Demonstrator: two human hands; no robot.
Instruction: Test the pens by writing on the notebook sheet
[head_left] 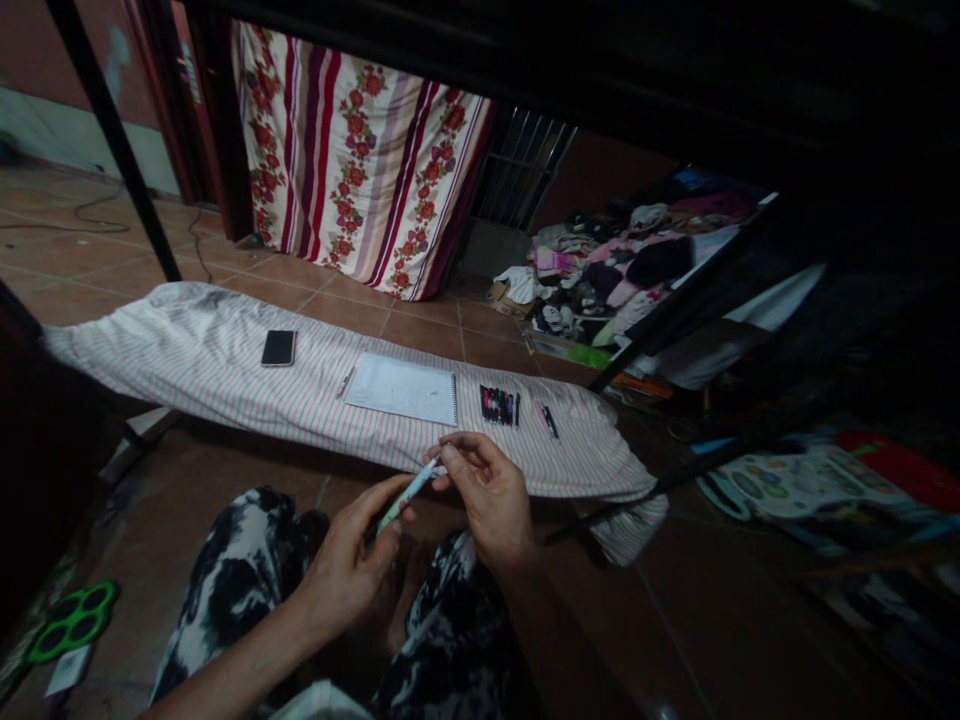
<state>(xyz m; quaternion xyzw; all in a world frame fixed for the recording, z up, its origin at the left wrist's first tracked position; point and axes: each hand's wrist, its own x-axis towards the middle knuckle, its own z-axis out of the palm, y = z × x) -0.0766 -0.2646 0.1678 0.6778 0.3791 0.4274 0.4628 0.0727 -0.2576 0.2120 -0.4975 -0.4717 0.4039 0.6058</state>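
Observation:
A slim light-blue and green pen (417,485) slants up to the right above my lap. My left hand (349,555) is closed round its lower, green part. At the upper end of the pen, the thumb and forefinger of my right hand (491,500) pinch together; the very tip is hidden by those fingers. Just beyond my hands, a spiral notepad (401,388) with faint marks lies on a striped cloth (322,405). One thin pen (346,382) rests along the pad's left side. Right of the pad are a row of several pens (498,405) and a small separate group of pens (549,420).
A dark-screened phone (278,348) lies on the cloth at left. Dark bars (112,140) frame the space. A floral curtain (352,160) hangs behind, near a heap of clothes (622,260). A green four-ringed object (73,622) sits at lower left.

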